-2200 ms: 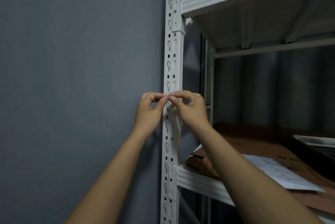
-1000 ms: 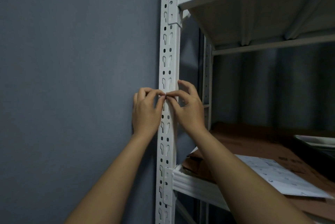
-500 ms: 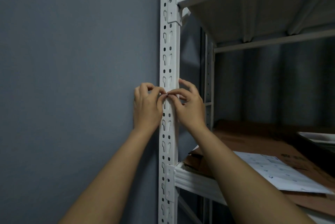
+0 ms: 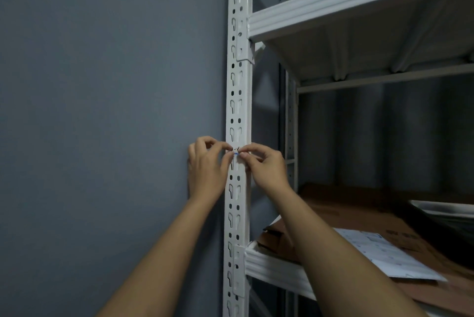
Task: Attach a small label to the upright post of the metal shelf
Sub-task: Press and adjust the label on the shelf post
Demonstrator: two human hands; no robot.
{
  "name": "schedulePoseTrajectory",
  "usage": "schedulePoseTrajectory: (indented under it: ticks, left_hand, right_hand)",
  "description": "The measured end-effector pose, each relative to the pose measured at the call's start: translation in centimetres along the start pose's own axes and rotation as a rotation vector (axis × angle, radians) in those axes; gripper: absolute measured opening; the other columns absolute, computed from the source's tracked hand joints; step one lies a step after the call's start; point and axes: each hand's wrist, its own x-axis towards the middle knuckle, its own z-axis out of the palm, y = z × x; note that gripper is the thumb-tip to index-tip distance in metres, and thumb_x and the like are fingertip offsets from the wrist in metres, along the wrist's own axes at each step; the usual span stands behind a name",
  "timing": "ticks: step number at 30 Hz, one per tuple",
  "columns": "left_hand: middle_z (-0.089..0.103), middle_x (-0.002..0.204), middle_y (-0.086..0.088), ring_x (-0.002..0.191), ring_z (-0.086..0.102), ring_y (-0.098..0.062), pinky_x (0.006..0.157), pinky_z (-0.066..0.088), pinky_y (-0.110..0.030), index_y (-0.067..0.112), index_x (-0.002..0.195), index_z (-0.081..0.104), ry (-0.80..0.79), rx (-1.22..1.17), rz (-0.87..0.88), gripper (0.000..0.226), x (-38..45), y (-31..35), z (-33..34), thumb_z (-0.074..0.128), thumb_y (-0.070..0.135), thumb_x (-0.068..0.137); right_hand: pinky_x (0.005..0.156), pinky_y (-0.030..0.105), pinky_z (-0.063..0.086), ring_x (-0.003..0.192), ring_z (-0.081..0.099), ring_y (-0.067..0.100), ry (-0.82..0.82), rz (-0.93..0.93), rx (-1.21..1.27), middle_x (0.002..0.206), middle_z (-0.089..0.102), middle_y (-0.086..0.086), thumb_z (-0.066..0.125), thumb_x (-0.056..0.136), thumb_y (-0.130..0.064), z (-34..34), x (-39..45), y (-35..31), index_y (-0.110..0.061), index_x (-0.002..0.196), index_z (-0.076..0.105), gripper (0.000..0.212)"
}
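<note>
Slightly raised along the post (image 4: 236, 111) since the earliest frame, both hands are now met just below a keyhole slot, where a blue-edged scrap has come into sight between the fingertips.

To the left of the post, only a grey wall (image 4: 102, 111) is seen. The left hand (image 4: 206, 167) is held against the post's left edge, its fingers curled and its thumb and forefinger pinched on the small label (image 4: 236, 153). The label itself is placed on the front face of the post, mostly hidden; only a sliver with a blue line can be made out. Just right of the post, the right hand (image 4: 266, 166) is likewise curled, its fingertips pinched on the label's other end.

Further right of the post, flattened cardboard (image 4: 359, 219) and a printed sheet (image 4: 384, 257) are laid on the lower shelf (image 4: 272, 265).

The label is judged to be positioned but not yet pressed flat; smoothing down and letting go appear to be left.
</note>
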Motion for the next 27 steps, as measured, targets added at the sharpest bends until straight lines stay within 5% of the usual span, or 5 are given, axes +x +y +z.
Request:
schedulePoseTrajectory:
  ticks: [7, 20, 23, 27]
  left_hand:
    - [0.048, 0.106, -0.001, 0.103, 0.039, -0.018, 0.082, 0.038, -0.030, 0.020, 0.085, 0.071, 0.063, -0.044, -0.005, 0.004, -0.3, -0.2, 0.7, 0.069, 0.021, 0.083]
    - [0.045, 0.105, -0.008, 0.103, 0.039, -0.026, 0.081, 0.039, -0.035, 0.015, 0.090, 0.066, -0.037, 0.058, 0.085, 0.004, -0.9, -1.0, 0.9, 0.064, 0.016, 0.086]
    - [0.045, 0.106, -0.004, 0.103, 0.038, -0.021, 0.086, 0.034, -0.030, 0.019, 0.086, 0.068, 0.074, -0.005, 0.030, 0.003, -0.9, -1.0, 0.1, 0.068, 0.022, 0.084]
    - [0.047, 0.109, -0.004, 0.105, 0.038, -0.020, 0.085, 0.036, -0.031, 0.022, 0.087, 0.071, 0.080, -0.036, 0.061, 0.006, 0.0, -0.6, 0.5, 0.070, 0.027, 0.082]
  right_hand:
    - [0.070, 0.040, 0.056, 0.057, 0.059, 0.009, 0.052, 0.033, 0.094, 0.074, 0.071, -0.001, 0.065, 0.088, -0.011, 0.4, -0.8, 0.1, -0.029, 0.075, 0.069, 0.023]
    - [0.070, 0.037, 0.056, 0.072, 0.064, 0.009, 0.110, -0.061, -0.051, 0.080, 0.070, -0.009, 0.065, 0.088, -0.017, 1.0, -0.4, 1.1, -0.035, 0.078, 0.067, 0.021]
    - [0.075, 0.038, 0.058, 0.079, 0.067, 0.009, 0.091, -0.045, -0.020, 0.084, 0.071, -0.012, 0.066, 0.087, -0.016, 0.9, -0.4, 1.2, -0.035, 0.079, 0.068, 0.021]
    - [0.070, 0.035, 0.055, 0.067, 0.060, 0.005, 0.121, -0.026, 0.019, 0.080, 0.071, -0.007, 0.067, 0.087, -0.016, 1.2, -0.5, 1.4, -0.025, 0.084, 0.073, 0.011]
